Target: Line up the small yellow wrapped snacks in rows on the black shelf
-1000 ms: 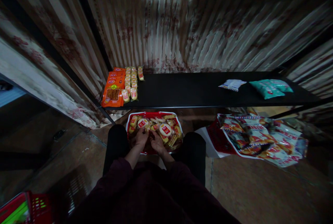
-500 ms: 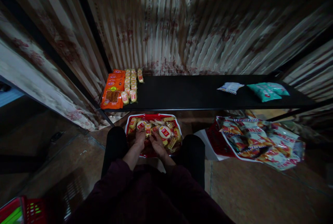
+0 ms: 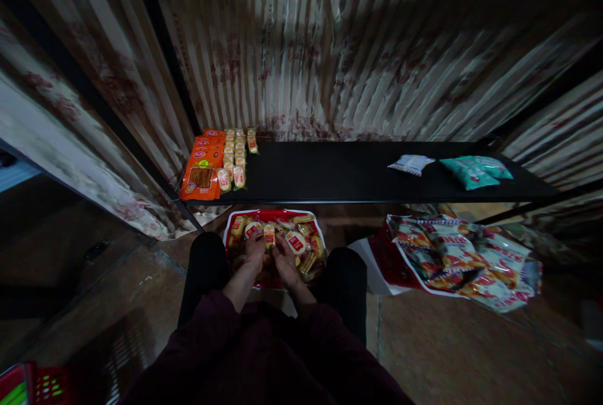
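Observation:
Between my knees stands a red basket with a white rim (image 3: 323,229), full of wrapped snack cakes and round packs. Over it, my left hand (image 3: 255,248) and my right hand (image 3: 284,253) hold a small yellow wrapped cake (image 3: 269,235) between them, its red label facing up. The fingers of both hands are closed at its sides. Just right of my right hand lies a round pack with a red label (image 3: 296,242). Similar wrapped cakes (image 3: 239,157) stand in rows on the shelf, beside orange snack bags (image 3: 201,172).
The black shelf (image 3: 320,172) runs across in front of me. On its right lie a white-blue packet (image 3: 411,164) and teal bags (image 3: 471,171). Below on the floor, a second basket holds large snack bags (image 3: 464,254). A red basket (image 3: 49,386) sits at lower left.
The small wrapped cake has come up slightly between my hands and stands more clearly in view. My view has shifted a little; the shelf goods look the same.

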A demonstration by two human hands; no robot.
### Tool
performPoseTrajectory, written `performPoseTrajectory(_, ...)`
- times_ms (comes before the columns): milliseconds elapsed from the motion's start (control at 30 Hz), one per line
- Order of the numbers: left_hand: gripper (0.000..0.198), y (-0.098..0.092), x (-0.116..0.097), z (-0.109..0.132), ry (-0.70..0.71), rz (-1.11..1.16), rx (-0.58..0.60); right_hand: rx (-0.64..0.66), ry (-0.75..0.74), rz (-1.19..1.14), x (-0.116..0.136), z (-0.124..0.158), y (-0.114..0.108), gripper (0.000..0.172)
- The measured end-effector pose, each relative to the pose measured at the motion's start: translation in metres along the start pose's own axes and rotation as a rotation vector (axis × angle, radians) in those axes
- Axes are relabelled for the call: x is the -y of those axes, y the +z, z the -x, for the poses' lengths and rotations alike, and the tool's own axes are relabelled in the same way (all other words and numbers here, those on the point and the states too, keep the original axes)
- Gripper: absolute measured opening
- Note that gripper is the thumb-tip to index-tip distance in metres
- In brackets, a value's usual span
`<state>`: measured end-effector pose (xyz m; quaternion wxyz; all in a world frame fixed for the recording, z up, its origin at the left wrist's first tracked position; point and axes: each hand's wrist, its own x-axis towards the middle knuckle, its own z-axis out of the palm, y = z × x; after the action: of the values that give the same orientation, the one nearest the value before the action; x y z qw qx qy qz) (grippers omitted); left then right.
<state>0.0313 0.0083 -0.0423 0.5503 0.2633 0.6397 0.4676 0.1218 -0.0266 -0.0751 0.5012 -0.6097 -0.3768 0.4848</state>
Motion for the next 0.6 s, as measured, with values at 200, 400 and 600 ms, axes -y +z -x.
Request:
performPoseTrajectory(200, 0.019, 0.0038, -0.0054, 0.0067, 0.0, 0.029, -0.037, 0.01, -0.045, -0.046, 0.0065, 0.0003, 0.0037, 0.043)
performPoseTrajectory(400, 0.02, 0.0065, -0.0076, 0.0081, 0.008, 0.045, -0.008, -0.03, -0.056, -0.063, 0.009, -0.0005, 0.0042, 0.045)
performPoseTrajectory(600, 0.017, 0.0077, -0.0084, 0.0085, 0.079, -0.008, -0.006, -0.031, -0.073, -0.041, 0.0079, -0.0005, 0.0062, 0.048)
